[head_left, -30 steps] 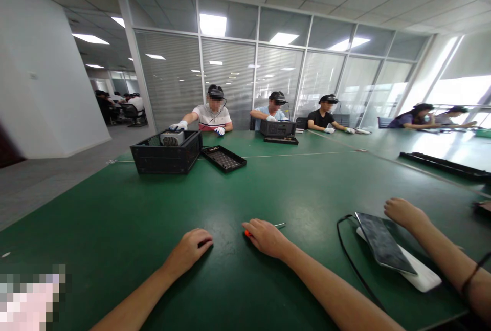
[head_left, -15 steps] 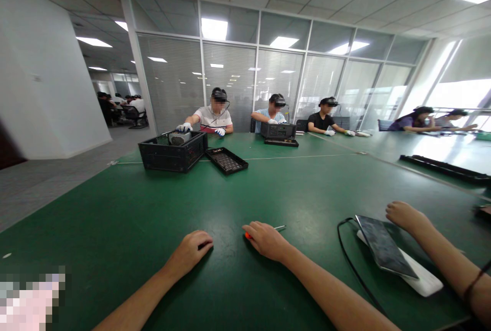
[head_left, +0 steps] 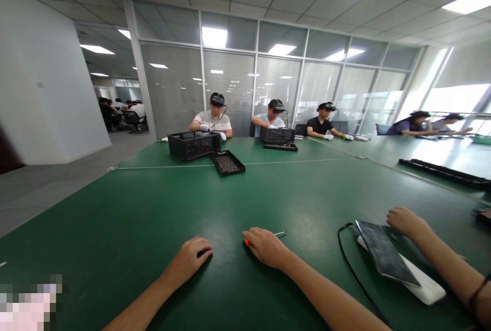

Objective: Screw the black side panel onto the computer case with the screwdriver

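My left hand (head_left: pixel 194 258) rests on the green table (head_left: pixel 215 300), fingers loosely curled together with the thumb under them; nothing shows in it. My right hand (head_left: pixel 266 245) lies palm down to the right of it, closed over a screwdriver (head_left: pixel 280 233). The orange-red handle peeks out beside my fingers, and the thin metal shaft sticks out behind the hand, pointing right. Most of the handle is hidden beneath my palm.
On the right, a neighbour's arm (head_left: pixel 433 246) lies beside a phone (head_left: pixel 385 251) leaning on a white object (head_left: pixel 431 292), with a black cable (head_left: pixel 347 262). Across the table, gloved people work at black computer cases (head_left: pixel 194 147). A black tray-like panel (head_left: pixel 229 163) lies there.
The person opposite has shifted the left computer case to the right and towards themselves, and the panel beside it has turned. My hands hold their place on the table.
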### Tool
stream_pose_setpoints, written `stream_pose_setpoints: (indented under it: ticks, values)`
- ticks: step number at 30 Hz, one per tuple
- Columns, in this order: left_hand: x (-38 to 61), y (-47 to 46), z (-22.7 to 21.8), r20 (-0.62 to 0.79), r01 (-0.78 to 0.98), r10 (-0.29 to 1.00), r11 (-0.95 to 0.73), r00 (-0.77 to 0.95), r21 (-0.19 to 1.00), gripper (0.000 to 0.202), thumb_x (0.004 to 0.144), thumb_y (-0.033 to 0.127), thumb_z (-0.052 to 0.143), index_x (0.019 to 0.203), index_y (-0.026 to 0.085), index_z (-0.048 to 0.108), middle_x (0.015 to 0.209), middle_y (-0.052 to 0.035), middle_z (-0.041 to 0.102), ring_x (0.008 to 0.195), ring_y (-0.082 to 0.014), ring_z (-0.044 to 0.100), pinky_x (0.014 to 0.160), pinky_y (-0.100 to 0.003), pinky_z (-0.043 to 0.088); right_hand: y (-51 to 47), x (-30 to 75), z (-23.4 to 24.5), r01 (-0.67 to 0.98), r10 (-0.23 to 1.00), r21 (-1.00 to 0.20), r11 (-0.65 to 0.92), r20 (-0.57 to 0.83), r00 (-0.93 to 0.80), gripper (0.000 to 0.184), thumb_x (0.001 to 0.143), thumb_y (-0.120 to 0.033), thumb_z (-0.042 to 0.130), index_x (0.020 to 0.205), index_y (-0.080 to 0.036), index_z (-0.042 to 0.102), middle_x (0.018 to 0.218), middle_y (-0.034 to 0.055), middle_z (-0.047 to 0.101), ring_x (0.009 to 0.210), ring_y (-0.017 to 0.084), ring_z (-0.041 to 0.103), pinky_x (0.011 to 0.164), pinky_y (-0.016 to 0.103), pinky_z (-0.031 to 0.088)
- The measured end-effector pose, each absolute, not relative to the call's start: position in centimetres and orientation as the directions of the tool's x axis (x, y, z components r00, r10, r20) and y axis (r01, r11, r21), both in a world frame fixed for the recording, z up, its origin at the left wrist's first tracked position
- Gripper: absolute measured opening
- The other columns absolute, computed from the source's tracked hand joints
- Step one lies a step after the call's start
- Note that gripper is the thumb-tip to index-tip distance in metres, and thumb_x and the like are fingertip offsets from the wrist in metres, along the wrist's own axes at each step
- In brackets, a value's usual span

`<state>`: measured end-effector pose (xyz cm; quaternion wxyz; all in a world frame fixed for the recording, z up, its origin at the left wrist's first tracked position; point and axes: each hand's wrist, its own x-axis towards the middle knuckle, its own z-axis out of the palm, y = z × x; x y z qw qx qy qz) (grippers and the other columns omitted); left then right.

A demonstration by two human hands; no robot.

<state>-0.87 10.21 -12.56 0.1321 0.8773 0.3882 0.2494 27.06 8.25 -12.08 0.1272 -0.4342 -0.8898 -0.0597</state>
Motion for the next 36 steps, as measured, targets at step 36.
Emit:
stream_pose_setpoints:
  ticks: [36]
  values:
    - [-0.86,9.79,-12.21,0.309,0.623,0.764,-0.642,0.566,0.446,0.020,0.086,0.030,0.048,0.085,0.021,0.066,0.090,-0.0032,0.062,0.088,-0.0163,0.055,0.083,-0.030,0.042,8.34,27.15,-12.35,0.786,0.760,-0.029,0.618,0.278,-0.588,0.030,0.088,-0.020,0.040,0.117,-0.015,0.048,0.094,0.0077,0.057,0.086,0.018,0.053,0.074,0.028,0.041]
